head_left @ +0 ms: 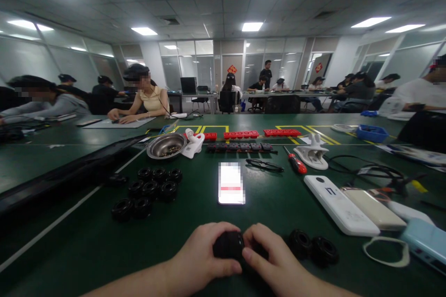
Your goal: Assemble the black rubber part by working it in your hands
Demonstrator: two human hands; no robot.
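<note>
At the near edge of the view, my left hand (205,253) is closed round a black, thick-walled wheel-like part (227,245), thumb below and fingers over the top. My right hand (268,255) curls against the right side of that part, its thumb and fingertips touching it. Some black material shows under my right fingers; I cannot make out whether it belongs to the same piece. Just right of my right hand lie two black wheels (322,249). Several more black wheels (149,189) sit in rows to the left. A phone with a lit screen (231,184) lies ahead of my hands.
Farther ahead are a metal bowl (167,146) with small parts, red trays (240,134), a black strip of blocks (240,147), glasses (265,165) and a screwdriver (296,161). At right lie a white power bank (339,204) and cables. A long black bar (69,167) runs along the left.
</note>
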